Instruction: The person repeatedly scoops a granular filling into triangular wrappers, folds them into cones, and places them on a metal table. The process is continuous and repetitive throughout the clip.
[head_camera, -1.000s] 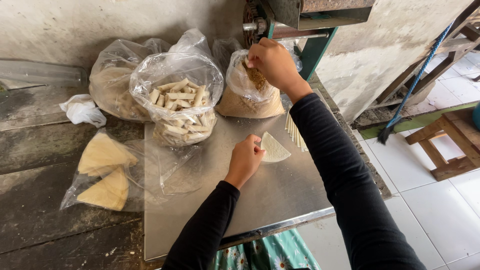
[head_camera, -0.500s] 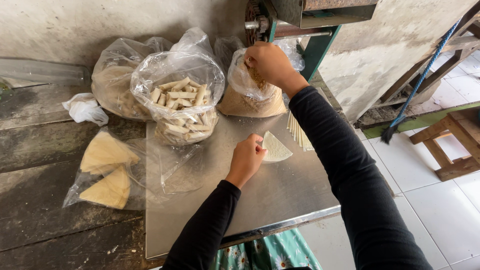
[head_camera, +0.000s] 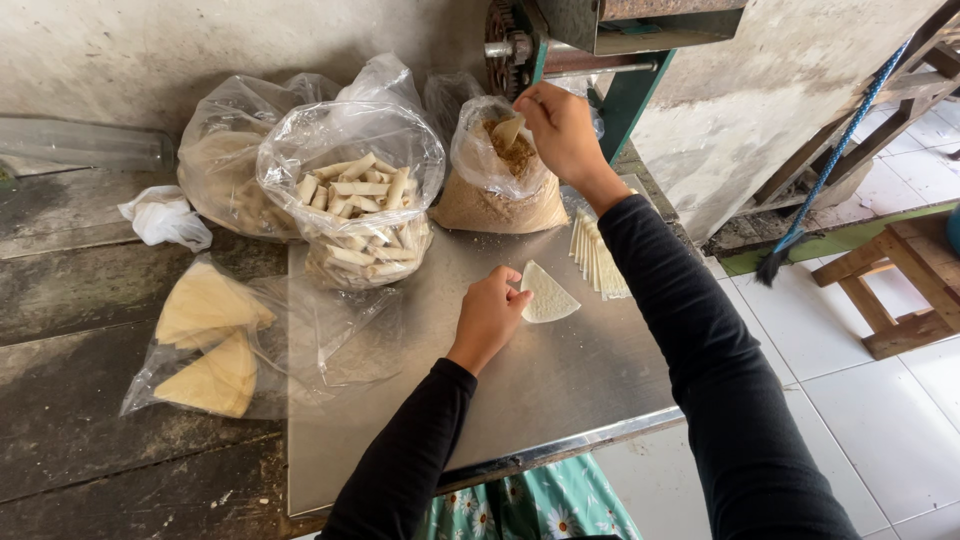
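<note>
Hands at wrapper and filling bag

Left hand (head_camera: 490, 312) fingers pressed the wrapper (head_camera: 548, 295) flat on the metal sheet (head_camera: 560, 390); right hand (head_camera: 558, 125) fingers pinched a scoop (head_camera: 507, 131) over the brown filling (head_camera: 500, 205) in its bag, beside the bag of rolls (head_camera: 355, 205).

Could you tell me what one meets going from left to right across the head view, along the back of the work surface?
White crumpled bag → clear bag of rolled sticks → bag of brown filling → right hand → blue rope → wooden stool.
</note>
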